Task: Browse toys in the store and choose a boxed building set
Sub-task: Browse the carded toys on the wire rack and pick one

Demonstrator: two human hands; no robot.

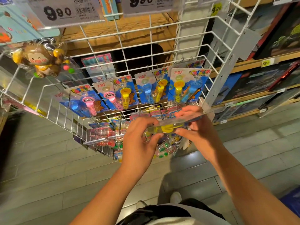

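Both hands hold one flat blister-pack toy (168, 127) with a yellow piece inside, level in front of a white wire rack (146, 51). My left hand (139, 140) grips its left end, fingers curled over the top edge. My right hand (194, 125) pinches its right end, fingers above and thumb below. Boxed sets (263, 80) with dark covers stand on wooden shelves at the right, away from both hands.
Several blue carded bubble-wand packs (146, 90) hang on hooks in the rack. A bagged brown monkey toy (42, 60) hangs at the upper left. Price tags reading 9.90 (63, 12) sit above. More small packs (103, 132) fill the lower hooks. Grey tiled floor (48, 168) lies below.
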